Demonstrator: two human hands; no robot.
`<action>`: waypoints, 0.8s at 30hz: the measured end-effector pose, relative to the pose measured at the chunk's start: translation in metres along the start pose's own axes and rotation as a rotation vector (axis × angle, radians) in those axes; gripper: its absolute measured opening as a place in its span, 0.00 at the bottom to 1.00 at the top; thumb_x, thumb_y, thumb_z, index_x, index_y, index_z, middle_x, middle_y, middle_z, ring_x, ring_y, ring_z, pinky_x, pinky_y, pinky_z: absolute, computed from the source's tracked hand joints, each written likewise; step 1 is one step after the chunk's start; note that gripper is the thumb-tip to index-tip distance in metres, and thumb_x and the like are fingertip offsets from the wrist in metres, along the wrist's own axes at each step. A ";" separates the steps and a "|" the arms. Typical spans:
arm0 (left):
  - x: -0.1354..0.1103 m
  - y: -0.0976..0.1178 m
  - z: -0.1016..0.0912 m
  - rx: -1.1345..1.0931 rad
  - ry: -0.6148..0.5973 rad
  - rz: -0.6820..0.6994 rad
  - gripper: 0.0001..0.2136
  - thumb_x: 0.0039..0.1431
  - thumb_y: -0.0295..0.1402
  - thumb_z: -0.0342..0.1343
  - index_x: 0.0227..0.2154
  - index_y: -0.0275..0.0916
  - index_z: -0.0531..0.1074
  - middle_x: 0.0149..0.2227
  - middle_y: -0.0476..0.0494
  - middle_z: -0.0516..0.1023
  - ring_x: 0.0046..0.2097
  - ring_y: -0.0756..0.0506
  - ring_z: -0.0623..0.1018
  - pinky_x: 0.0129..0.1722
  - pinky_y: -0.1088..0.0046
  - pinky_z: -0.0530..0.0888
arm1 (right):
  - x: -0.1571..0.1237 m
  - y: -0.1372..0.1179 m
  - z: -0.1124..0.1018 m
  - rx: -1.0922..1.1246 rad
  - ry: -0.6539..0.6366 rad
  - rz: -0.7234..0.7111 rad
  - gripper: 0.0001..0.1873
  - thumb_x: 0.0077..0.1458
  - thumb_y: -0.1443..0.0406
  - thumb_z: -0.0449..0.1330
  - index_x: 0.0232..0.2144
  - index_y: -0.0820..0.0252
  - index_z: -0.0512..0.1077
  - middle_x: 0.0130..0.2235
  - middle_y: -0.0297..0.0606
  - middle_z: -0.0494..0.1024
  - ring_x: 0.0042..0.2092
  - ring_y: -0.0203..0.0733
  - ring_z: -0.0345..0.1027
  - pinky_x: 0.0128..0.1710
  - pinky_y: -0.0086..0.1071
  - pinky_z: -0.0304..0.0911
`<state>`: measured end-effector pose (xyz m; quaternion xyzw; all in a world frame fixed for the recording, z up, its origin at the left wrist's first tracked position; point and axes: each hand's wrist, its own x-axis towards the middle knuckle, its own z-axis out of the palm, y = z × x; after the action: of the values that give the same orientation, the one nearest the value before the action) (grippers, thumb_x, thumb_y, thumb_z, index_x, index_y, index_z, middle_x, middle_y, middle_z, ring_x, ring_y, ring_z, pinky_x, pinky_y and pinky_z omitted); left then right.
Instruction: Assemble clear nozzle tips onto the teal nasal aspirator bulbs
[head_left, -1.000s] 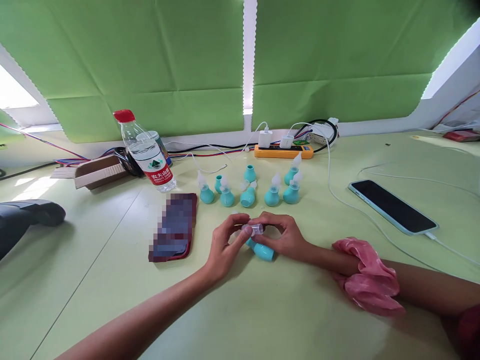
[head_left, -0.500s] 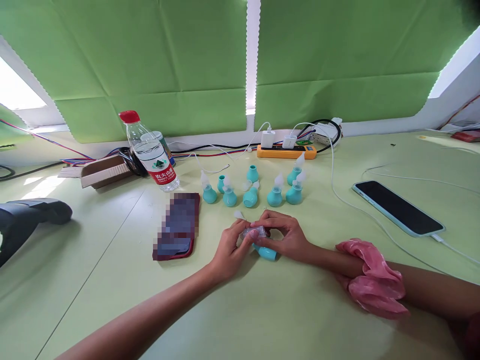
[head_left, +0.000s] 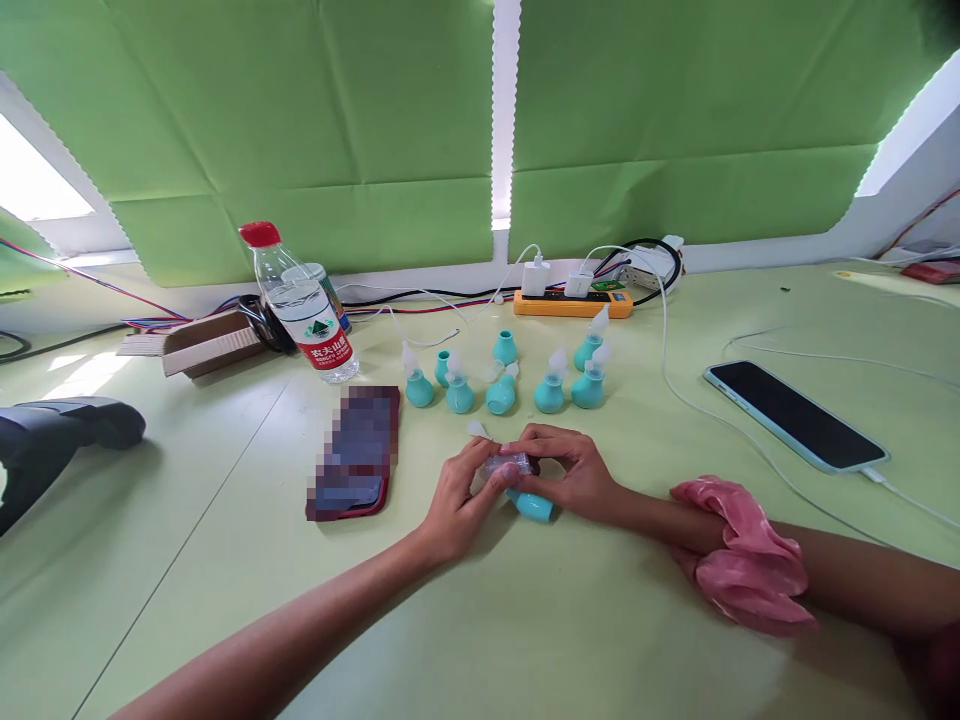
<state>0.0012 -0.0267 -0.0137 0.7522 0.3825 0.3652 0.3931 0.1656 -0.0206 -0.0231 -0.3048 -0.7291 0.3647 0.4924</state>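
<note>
Between my hands is a small clear plastic piece (head_left: 508, 464), partly covered by fingers. My left hand (head_left: 461, 495) is closed on its left side, thumb in front. My right hand (head_left: 574, 470) grips its right end with thumb and fingers. Just beneath, a turquoise bulb (head_left: 534, 506) lies on its side on the table, its upper part hidden. A translucent white tip (head_left: 477, 429) shows behind my left fingers. Beyond my hands stand several turquoise bulbs, some with translucent tips, such as this one (head_left: 550, 396); one tilted bulb (head_left: 499, 394) is among them.
A red-cased phone (head_left: 386, 440) lies to the left, a charging phone (head_left: 799, 415) to the right. Farther back are a water bottle (head_left: 307, 320), an open cardboard box (head_left: 217, 345) and an orange power strip (head_left: 574, 304) with cables. A dark grey device (head_left: 67, 430) sits at far left.
Almost nothing differs. Both hands stay in the same place on the clear plastic piece, with only a very slight shift of the fingers.
</note>
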 end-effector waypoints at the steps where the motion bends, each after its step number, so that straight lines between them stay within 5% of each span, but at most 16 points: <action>1: 0.000 0.000 0.000 -0.013 0.005 -0.006 0.14 0.56 0.40 0.44 0.33 0.35 0.68 0.31 0.43 0.70 0.34 0.47 0.68 0.35 0.73 0.64 | 0.000 0.000 0.000 -0.004 0.004 -0.001 0.14 0.43 0.68 0.62 0.37 0.55 0.74 0.26 0.32 0.65 0.26 0.31 0.58 0.26 0.27 0.58; 7: 0.000 -0.001 0.002 -0.080 0.067 0.008 0.12 0.56 0.38 0.47 0.36 0.35 0.68 0.33 0.43 0.72 0.35 0.47 0.70 0.37 0.73 0.65 | 0.003 -0.002 -0.002 -0.092 0.003 0.003 0.14 0.46 0.65 0.60 0.38 0.58 0.72 0.25 0.33 0.66 0.26 0.32 0.59 0.25 0.27 0.60; 12: 0.000 -0.003 0.004 0.014 0.183 -0.031 0.12 0.56 0.39 0.47 0.34 0.35 0.67 0.29 0.46 0.72 0.30 0.50 0.70 0.32 0.76 0.65 | 0.022 -0.021 -0.024 -0.395 0.003 -0.273 0.16 0.46 0.70 0.58 0.40 0.58 0.70 0.30 0.36 0.70 0.28 0.33 0.62 0.27 0.27 0.62; 17: -0.001 0.000 0.005 0.259 0.033 -0.009 0.13 0.54 0.41 0.48 0.35 0.36 0.69 0.31 0.44 0.73 0.34 0.47 0.71 0.35 0.72 0.66 | 0.082 -0.065 -0.055 -0.842 0.066 -0.449 0.07 0.47 0.68 0.56 0.31 0.62 0.73 0.31 0.40 0.71 0.34 0.38 0.66 0.34 0.30 0.61; 20: -0.002 0.002 0.006 0.382 -0.024 0.068 0.14 0.54 0.41 0.48 0.35 0.36 0.70 0.33 0.42 0.73 0.37 0.44 0.71 0.39 0.69 0.66 | 0.138 -0.073 -0.063 -1.095 -0.203 -0.224 0.12 0.48 0.67 0.56 0.37 0.63 0.71 0.35 0.41 0.72 0.37 0.42 0.66 0.36 0.33 0.58; 24: -0.003 0.000 0.007 0.439 0.018 0.091 0.12 0.54 0.40 0.49 0.34 0.36 0.70 0.32 0.42 0.73 0.38 0.44 0.70 0.40 0.66 0.65 | 0.186 -0.049 -0.056 -1.309 -0.603 0.141 0.22 0.37 0.66 0.64 0.39 0.66 0.70 0.38 0.45 0.72 0.37 0.48 0.66 0.32 0.33 0.57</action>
<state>0.0061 -0.0314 -0.0173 0.8329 0.4220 0.2971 0.1997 0.1525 0.1151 0.1239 -0.4696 -0.8808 -0.0475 -0.0382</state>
